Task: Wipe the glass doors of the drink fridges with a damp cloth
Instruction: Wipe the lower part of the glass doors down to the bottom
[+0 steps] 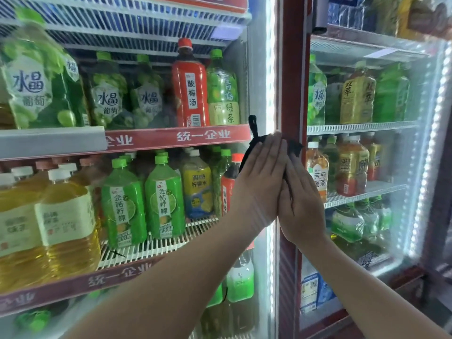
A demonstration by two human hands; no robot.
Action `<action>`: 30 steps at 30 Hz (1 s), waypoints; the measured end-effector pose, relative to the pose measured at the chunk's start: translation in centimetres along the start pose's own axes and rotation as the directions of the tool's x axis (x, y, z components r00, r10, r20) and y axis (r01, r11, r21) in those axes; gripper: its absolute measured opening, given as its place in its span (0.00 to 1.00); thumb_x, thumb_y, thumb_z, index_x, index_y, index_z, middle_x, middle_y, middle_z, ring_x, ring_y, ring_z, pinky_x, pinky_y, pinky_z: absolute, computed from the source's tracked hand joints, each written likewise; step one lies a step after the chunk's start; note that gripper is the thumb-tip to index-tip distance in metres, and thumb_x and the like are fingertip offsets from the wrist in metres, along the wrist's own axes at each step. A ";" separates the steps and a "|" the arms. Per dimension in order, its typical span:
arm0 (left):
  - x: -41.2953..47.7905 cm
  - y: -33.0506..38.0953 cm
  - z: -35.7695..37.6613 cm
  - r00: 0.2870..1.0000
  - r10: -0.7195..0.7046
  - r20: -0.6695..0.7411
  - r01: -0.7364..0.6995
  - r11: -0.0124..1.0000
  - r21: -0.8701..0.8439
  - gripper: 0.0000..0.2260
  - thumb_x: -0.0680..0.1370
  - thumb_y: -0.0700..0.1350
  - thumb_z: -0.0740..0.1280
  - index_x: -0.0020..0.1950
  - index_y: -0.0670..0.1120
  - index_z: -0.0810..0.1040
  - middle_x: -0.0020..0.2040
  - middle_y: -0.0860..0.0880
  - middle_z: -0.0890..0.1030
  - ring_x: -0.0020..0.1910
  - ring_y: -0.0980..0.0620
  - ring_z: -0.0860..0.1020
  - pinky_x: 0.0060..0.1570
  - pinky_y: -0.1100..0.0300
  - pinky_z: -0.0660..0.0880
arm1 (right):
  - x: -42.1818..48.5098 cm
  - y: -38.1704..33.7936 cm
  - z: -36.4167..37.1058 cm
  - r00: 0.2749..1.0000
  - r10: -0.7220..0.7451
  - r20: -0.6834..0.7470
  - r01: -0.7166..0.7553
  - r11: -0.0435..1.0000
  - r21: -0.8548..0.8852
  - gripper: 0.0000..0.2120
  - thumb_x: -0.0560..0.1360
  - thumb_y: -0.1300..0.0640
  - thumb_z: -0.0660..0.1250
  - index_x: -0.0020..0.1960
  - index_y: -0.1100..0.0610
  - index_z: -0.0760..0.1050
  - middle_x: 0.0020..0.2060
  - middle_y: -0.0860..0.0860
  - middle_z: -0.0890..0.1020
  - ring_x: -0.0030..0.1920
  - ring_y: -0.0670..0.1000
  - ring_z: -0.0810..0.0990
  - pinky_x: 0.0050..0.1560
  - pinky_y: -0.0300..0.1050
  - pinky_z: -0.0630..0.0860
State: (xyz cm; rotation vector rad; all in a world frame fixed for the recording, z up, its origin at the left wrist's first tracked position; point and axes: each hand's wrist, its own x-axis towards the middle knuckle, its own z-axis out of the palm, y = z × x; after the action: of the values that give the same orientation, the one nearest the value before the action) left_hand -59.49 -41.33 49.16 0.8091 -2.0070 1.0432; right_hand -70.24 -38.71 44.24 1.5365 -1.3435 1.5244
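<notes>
Both arms come up from the bottom edge, the left forearm [183,277] from the left and the right forearm [362,285] from the right, meeting at the wrists. The black cloth [294,147] sits at mid-height where the two fridges join, pinned under both palms. One corner pokes out right of the fingertips and a thin strap-like end sticks up on the left.

The left hand [263,182] lies flat on the cloth with fingers straight and together, gripping nothing. The right hand [302,206] is also flat with fingers extended, pressed just beside and partly under the left.

The cloth seems to straddle the right edge of the left glass door [254,77] and the red post [292,81], though how much lies on glass is hard to judge. A white light strip [271,69] runs vertically along that edge, directly under the hands.

Left of the hands, the glass stretches wide and unobstructed, as it does above them. To the right, past the post, the right glass door [391,167] reaches to a second light strip [433,133] near its far edge.

Behind the left glass stand a red bottle [189,86] and green bottles [123,204], on shelves fronted by a red label strip [203,137].
</notes>
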 end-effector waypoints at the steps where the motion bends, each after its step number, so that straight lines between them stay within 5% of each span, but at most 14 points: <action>1: -0.8 -0.2 -0.1 0.999 -0.037 -0.008 0.036 0.999 -0.020 0.29 0.81 0.47 0.43 0.80 0.37 0.45 0.81 0.40 0.45 0.80 0.45 0.43 0.78 0.50 0.37 | 0.1 -0.1 0.3 0.999 -0.024 -0.034 0.023 0.999 -0.047 0.24 0.83 0.52 0.50 0.76 0.59 0.66 0.74 0.58 0.69 0.75 0.56 0.66 0.75 0.53 0.65; 7: -6.1 -0.6 -1.2 0.966 -0.253 -0.062 0.245 0.963 -0.108 0.35 0.76 0.49 0.65 0.81 0.44 0.55 0.81 0.41 0.50 0.80 0.40 0.46 0.78 0.43 0.44 | 1.6 0.0 2.4 0.990 -0.070 -0.125 0.027 0.948 -0.317 0.24 0.84 0.48 0.53 0.77 0.56 0.65 0.73 0.62 0.68 0.74 0.63 0.65 0.75 0.55 0.59; 12: -10.0 -0.4 -1.7 0.900 -0.436 -0.008 0.435 0.898 -0.062 0.41 0.72 0.54 0.68 0.81 0.44 0.55 0.81 0.39 0.50 0.80 0.37 0.47 0.76 0.36 0.46 | 2.0 0.3 3.3 0.989 -0.120 -0.082 0.099 0.969 -0.225 0.26 0.84 0.53 0.52 0.79 0.60 0.57 0.78 0.65 0.55 0.79 0.63 0.52 0.79 0.54 0.48; 19: -13.6 -0.9 -1.1 0.860 -0.504 0.082 0.507 0.862 -0.019 0.52 0.64 0.61 0.76 0.81 0.44 0.55 0.81 0.38 0.49 0.79 0.35 0.47 0.73 0.30 0.50 | 4.8 0.6 3.4 0.972 -0.228 -0.054 0.218 0.965 -0.146 0.27 0.82 0.56 0.53 0.79 0.63 0.58 0.78 0.67 0.53 0.79 0.66 0.49 0.78 0.63 0.50; 30: -15.3 -1.6 0.3 0.863 -0.500 0.072 0.499 0.866 0.028 0.57 0.60 0.65 0.79 0.80 0.44 0.57 0.80 0.37 0.50 0.79 0.33 0.49 0.72 0.28 0.48 | 2.3 1.5 4.2 0.985 -0.153 -0.078 0.138 0.974 -0.178 0.27 0.84 0.47 0.51 0.79 0.58 0.59 0.78 0.66 0.54 0.79 0.64 0.51 0.79 0.56 0.49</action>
State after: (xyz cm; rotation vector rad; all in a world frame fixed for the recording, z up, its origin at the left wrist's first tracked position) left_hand -50.05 -39.37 37.21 1.3067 -1.7101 0.7227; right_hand -70.48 -43.64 45.29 1.4085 -1.2474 1.3357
